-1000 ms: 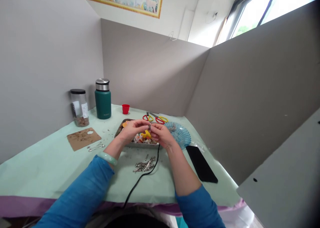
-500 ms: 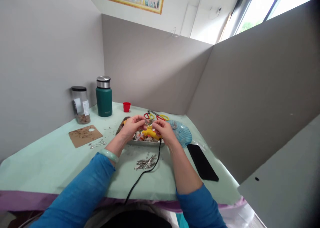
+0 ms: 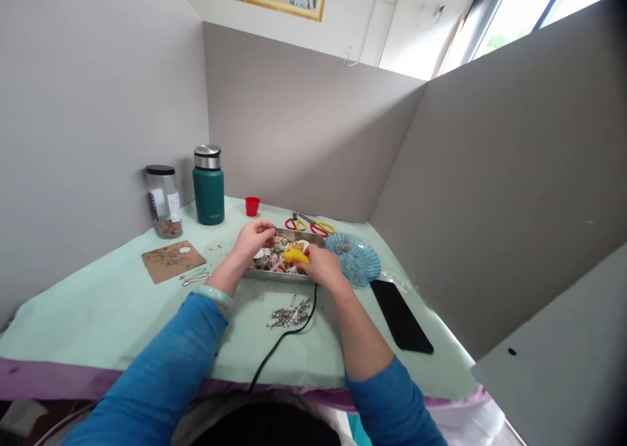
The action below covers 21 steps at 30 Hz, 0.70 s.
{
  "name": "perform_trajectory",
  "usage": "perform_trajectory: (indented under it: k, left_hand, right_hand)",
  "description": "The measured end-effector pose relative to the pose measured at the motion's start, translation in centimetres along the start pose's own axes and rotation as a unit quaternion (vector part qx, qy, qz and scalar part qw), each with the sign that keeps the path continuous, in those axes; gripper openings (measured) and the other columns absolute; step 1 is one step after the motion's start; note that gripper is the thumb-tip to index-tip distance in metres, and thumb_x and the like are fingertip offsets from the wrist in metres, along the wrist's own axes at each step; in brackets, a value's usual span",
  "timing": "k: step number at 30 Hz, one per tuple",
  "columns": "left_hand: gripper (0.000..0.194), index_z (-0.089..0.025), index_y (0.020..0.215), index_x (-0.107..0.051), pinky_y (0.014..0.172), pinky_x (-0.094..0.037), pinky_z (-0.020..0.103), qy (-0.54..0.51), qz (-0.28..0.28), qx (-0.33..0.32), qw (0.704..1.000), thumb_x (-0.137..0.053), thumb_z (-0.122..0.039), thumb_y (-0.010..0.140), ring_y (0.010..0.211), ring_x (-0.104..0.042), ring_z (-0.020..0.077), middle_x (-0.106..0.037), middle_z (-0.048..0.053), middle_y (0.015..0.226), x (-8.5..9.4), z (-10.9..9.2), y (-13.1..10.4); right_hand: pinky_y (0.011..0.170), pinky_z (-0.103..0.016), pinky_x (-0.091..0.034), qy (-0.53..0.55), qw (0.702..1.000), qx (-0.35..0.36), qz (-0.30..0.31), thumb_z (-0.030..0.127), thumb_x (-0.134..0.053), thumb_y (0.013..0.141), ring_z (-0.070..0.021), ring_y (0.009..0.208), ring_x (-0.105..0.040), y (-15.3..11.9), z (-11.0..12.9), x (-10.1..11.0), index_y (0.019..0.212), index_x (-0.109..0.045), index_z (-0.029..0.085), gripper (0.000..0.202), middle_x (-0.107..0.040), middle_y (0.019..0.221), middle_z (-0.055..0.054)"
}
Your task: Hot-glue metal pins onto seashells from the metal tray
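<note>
My left hand [image 3: 256, 238] is pinched closed over the left part of a metal tray [image 3: 279, 277]; what its fingertips hold is too small to make out. My right hand [image 3: 322, 263] is wrapped round the rear of a yellow glue gun [image 3: 295, 256], which lies over the tray with its front pointing left. Small shells and other bits [image 3: 281, 243] fill the tray. A black cord [image 3: 274, 349] runs from beneath my right hand to the table's front edge. Just in front of the tray is a pile of small metal clips [image 3: 290, 315].
Behind the tray lie red and yellow scissors [image 3: 319, 226] and a red cup [image 3: 252, 206]. A blue shell-shaped plate [image 3: 360, 263] and black phone [image 3: 401, 317] are at right. A green flask [image 3: 209, 188], jar [image 3: 166, 204] and brown board [image 3: 171, 263] stand or lie left.
My hands have moved apart. The right one has lowered and closed on the yellow glue gun; the left has moved slightly left. The view has shifted a little.
</note>
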<state>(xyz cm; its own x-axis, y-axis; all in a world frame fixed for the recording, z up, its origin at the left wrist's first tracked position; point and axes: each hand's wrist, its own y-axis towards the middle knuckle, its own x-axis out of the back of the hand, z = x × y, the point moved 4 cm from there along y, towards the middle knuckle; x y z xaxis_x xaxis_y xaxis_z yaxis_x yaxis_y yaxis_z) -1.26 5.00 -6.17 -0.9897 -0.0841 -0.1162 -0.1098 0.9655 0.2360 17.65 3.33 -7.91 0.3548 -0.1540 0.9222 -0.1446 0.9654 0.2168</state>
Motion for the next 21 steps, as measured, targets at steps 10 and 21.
perform_trajectory:
  k: [10, 21]
  left_hand:
    - [0.027, -0.015, 0.074, -0.056, 0.049, -0.047, 0.023, -0.027, -0.022, -0.044, 0.998, -0.071, -0.025, 0.054, 0.046, -0.058, 0.0115, -0.063, -0.001, 0.058, 0.6, -0.2, 0.4]
    - [0.034, -0.014, 0.078, -0.059, 0.052, -0.049, 0.024, -0.052, -0.015, -0.058, 0.997, -0.076, -0.032, 0.055, 0.048, -0.056, 0.0097, -0.063, -0.001, 0.062, 0.3, -0.6, 0.1]
  right_hand:
    - [0.049, -0.021, -0.041, 0.665, 0.745, 0.000, -0.043, 0.053, -0.067, 0.069, -0.0094, 0.057, -0.048, 1.0, -0.8, 0.6, 0.088, -0.055, 0.020, 0.040, -0.056, 0.072, 0.002]
    - [0.038, -0.018, -0.027, 0.743, 0.665, 0.072, 0.012, 0.040, -0.073, 0.070, -0.0070, 0.047, -0.038, -0.1, 1.1, 1.1, 0.091, -0.059, 0.018, 0.034, -0.050, 0.058, 0.004]
